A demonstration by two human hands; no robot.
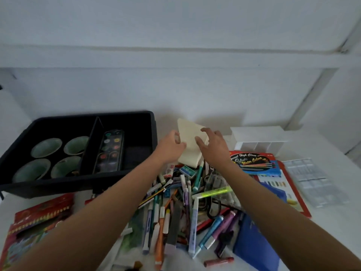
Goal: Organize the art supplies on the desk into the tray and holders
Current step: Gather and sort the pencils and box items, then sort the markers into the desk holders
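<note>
Cream block is the one to watch, held between both hands at the back of the counter, just right of the black tray and above the far edge of the marker pile. The left hand curls its fingers round the left edge; the right hand hooks its fingers over the top and right side, so both are gripping. The danger, I'd say: the grip sits high on the block, and its near end hangs low by the pile, so a sweep toward the tray could drag markers off the heap or roll them off the counter. Swing wide and it may knock the white holder just behind the right hand. Inside the tray, the green cups and paint set leave limited room, so a careless drop could land on them. The block looks flat, pale, plain and rectangular, tilted; whether it is fully lifted, I cannot tell.
</note>
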